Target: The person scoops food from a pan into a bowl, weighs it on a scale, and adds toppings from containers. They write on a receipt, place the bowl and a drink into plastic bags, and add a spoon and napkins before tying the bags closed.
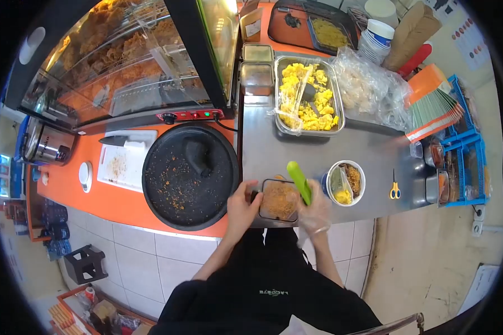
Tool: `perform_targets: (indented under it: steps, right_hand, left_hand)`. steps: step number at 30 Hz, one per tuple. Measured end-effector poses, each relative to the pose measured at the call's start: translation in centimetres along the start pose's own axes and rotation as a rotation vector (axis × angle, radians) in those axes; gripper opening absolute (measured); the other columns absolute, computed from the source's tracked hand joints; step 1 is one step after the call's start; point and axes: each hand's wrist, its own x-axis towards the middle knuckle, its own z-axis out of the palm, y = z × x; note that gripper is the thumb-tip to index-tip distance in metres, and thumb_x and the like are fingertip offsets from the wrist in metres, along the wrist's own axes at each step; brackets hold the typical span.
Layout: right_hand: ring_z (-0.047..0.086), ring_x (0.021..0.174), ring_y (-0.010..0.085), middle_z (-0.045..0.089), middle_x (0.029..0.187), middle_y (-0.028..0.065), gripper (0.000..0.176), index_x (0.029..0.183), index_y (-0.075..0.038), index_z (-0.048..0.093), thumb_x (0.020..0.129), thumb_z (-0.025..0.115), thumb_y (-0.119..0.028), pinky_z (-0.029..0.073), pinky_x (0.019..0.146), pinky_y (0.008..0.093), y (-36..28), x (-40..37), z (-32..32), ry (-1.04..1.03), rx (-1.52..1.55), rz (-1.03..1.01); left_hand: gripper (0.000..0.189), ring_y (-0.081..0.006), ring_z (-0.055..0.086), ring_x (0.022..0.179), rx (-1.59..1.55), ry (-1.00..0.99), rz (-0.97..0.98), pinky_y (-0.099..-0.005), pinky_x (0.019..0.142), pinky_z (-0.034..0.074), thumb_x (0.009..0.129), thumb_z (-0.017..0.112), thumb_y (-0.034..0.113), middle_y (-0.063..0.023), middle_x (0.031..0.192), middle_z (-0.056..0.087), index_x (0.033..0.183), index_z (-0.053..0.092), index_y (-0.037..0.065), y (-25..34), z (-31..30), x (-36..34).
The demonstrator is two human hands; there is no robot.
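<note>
A small clear container (279, 200) of brown shredded food sits at the steel counter's front edge. My left hand (243, 209) is at its left side, fingers curled against a dark part of the rim. My right hand (314, 212), in a clear plastic glove, is closed on a bright green handle (299, 181) at the container's right side; the handle's lower end is hidden by the hand. Right of it stands a white paper bowl (361, 192) holding yellow pieces and brown food, with a clear wrapper inside.
A tray of yellow food (311, 133) lies behind, beside a plastic bag (369, 89). Yellow scissors (395, 187) rest at the right. At the left are a round black pan (173, 206), a white board (109, 167) with a knife, and a glass display case (123, 67).
</note>
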Motion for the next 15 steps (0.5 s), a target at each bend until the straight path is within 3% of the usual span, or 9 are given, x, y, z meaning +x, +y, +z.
perform_targets:
  steps: [2,4,5,8,10,15]
  right_hand:
    - [0.060,0.084,0.0362,0.062,0.093,0.0164,0.041,0.109,-0.008,0.052,0.078,0.065,-0.033,0.047,0.070,0.0433,-1.3,3.2,-2.2,-0.235,-0.089,-0.074]
    - [0.059,0.087,0.0352,0.062,0.095,0.0165,0.046,0.108,-0.008,0.054,0.077,0.065,-0.041,0.046,0.072,0.0436,0.0,6.6,-0.6,-0.325,-0.217,-0.238]
    - [0.059,0.088,0.0347,0.062,0.095,0.0166,0.049,0.108,-0.008,0.054,0.076,0.065,-0.045,0.046,0.073,0.0437,0.4,7.3,0.0,-0.366,-0.280,-0.325]
    - [0.058,0.090,0.0342,0.062,0.094,0.0159,0.045,0.105,-0.010,0.056,0.075,0.066,-0.042,0.045,0.074,0.0431,-0.6,8.1,-0.4,-0.562,-0.237,-0.184]
    - [0.058,0.088,0.0348,0.062,0.091,0.0160,0.042,0.103,-0.010,0.057,0.074,0.067,-0.040,0.045,0.072,0.0433,-0.4,7.8,0.1,-0.579,-0.247,-0.183]
    - [0.059,0.080,0.0374,0.062,0.083,0.0184,0.031,0.098,-0.009,0.057,0.077,0.064,-0.032,0.045,0.067,0.0446,-0.8,6.9,0.9,-0.607,-0.231,-0.095]
  left_hand:
    - [0.036,-0.0121,0.053,0.064,-0.210,0.030,-0.114,-0.0257,0.056,0.044,0.076,0.069,0.006,-0.0066,0.072,0.052,0.104,0.048,0.004,-1.9,0.4,-3.6]
    - [0.042,-0.0115,0.051,0.069,-0.447,0.021,-0.312,-0.0241,0.058,0.045,0.078,0.068,0.004,-0.0054,0.082,0.048,0.105,0.035,0.006,-1.3,1.6,-5.7]
    - [0.040,-0.0097,0.049,0.069,-0.462,0.070,-0.269,-0.0225,0.058,0.043,0.079,0.067,0.004,-0.0035,0.081,0.046,0.104,0.035,0.006,-2.8,3.5,-6.4]
    - [0.041,-0.0081,0.045,0.069,-0.588,0.150,-0.301,-0.0215,0.059,0.040,0.078,0.067,0.004,-0.0025,0.082,0.044,0.103,0.035,0.007,-3.7,6.1,-6.8]
    - [0.041,-0.0075,0.044,0.068,-0.676,0.175,-0.372,-0.0215,0.059,0.039,0.077,0.068,0.004,-0.0021,0.082,0.043,0.102,0.035,0.007,-4.0,6.7,-7.5]
    - [0.038,-0.0068,0.042,0.067,-0.423,0.200,-0.260,-0.0216,0.059,0.038,0.071,0.067,0.003,0.0005,0.077,0.043,0.101,0.043,0.006,-3.6,3.2,-6.4]
